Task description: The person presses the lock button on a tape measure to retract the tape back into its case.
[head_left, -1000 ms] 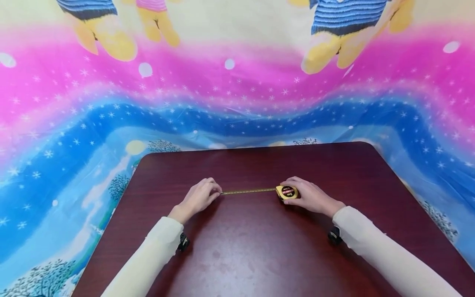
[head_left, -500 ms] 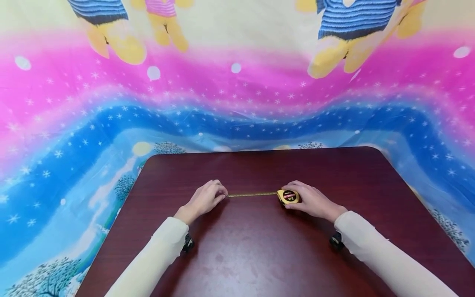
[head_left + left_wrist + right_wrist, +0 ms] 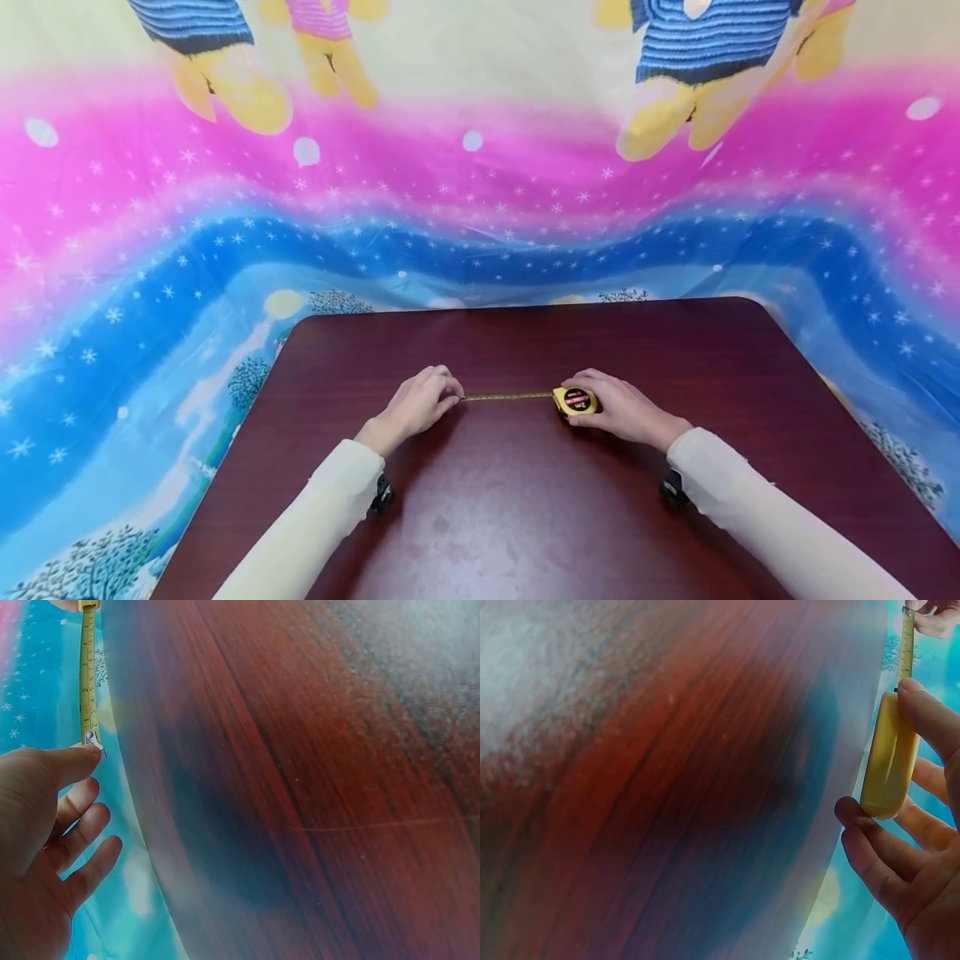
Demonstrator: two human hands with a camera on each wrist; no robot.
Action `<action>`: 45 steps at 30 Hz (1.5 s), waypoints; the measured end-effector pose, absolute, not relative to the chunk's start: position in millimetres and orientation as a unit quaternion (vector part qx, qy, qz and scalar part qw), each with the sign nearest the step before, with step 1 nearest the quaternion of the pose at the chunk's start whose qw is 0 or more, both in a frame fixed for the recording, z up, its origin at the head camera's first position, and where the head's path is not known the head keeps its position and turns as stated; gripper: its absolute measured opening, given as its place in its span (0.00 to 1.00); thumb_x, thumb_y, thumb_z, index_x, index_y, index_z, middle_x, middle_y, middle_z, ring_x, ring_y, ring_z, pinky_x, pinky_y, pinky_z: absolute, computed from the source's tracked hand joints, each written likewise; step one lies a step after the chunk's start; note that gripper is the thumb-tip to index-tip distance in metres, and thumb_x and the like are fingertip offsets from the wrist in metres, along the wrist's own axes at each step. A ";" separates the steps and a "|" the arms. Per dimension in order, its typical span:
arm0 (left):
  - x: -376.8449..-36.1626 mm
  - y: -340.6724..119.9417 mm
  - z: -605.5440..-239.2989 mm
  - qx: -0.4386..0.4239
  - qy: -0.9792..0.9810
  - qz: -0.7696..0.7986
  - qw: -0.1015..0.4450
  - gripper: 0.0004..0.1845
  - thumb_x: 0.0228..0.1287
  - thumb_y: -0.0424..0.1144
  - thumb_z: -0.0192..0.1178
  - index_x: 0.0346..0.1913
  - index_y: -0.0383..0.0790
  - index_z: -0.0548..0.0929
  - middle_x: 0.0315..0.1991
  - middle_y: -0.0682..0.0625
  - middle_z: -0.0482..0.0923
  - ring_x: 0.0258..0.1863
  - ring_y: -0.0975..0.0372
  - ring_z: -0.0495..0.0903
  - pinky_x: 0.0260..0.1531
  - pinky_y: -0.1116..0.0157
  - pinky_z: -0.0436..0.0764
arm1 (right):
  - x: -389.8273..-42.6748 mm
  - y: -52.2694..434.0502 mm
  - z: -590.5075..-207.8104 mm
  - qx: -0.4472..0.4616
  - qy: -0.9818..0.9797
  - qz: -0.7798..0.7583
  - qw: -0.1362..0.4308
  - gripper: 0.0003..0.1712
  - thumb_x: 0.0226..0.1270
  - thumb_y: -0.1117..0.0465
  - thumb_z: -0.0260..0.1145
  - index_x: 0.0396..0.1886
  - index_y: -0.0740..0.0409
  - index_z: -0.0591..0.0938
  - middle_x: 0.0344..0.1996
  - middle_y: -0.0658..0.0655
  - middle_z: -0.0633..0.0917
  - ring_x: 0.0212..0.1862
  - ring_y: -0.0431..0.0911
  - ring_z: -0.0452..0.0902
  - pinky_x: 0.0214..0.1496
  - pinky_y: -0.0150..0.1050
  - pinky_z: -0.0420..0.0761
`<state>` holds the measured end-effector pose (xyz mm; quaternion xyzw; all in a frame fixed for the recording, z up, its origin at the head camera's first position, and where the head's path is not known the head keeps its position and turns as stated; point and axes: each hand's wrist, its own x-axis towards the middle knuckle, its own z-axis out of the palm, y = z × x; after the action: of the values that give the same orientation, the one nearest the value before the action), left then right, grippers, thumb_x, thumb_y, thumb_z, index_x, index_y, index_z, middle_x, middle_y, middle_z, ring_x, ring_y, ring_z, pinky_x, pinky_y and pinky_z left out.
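Tape measure (image 3: pixel 576 401): yellow case, lying on the dark red counter (image 3: pixel 525 517), near its middle. Right hand (image 3: pixel 622 408) grasps the case, thumb and fingers curled round it. Blade (image 3: pixel 506 397): drawn out a short way leftward, flat along the counter. Left hand (image 3: pixel 416 404) pinches the end hook (image 3: pixel 91 738), remaining fingers loose. Extension judged partial; most blade still inside. Beyond: bright cartoon-print cloth (image 3: pixel 480 183).

A yellow tape measure (image 3: pixel 576 401) lies on a dark reddish-brown table (image 3: pixel 525 517) before a pink-and-blue starry cloth (image 3: pixel 480 208).
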<state>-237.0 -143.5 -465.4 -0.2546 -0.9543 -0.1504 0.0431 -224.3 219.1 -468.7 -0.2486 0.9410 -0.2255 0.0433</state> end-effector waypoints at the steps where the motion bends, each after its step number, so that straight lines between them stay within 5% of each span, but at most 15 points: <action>1: -237.1 -143.5 -464.8 -0.254 -0.954 -0.151 0.044 0.04 0.69 0.40 0.65 0.40 0.52 0.90 0.42 0.57 0.81 0.46 0.60 0.80 0.48 0.58 0.81 | -224.9 218.4 -468.6 -0.249 0.941 -0.227 0.043 0.35 0.62 0.44 0.74 0.68 0.47 0.78 0.63 0.52 0.78 0.61 0.48 0.76 0.60 0.50 0.80; 45: -242.0 -136.2 -465.4 -0.257 -0.954 -0.152 0.024 0.04 0.70 0.41 0.65 0.41 0.51 0.89 0.42 0.57 0.81 0.46 0.61 0.79 0.49 0.60 0.81 | -231.1 186.5 -465.8 -0.259 0.936 -0.232 0.055 0.35 0.63 0.44 0.74 0.68 0.47 0.78 0.62 0.51 0.79 0.61 0.48 0.77 0.61 0.51 0.79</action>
<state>-242.0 -136.2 -465.4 -0.2567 -0.9542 -0.1520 0.0242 -231.1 186.5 -465.8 -0.2586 0.9362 -0.2318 0.0545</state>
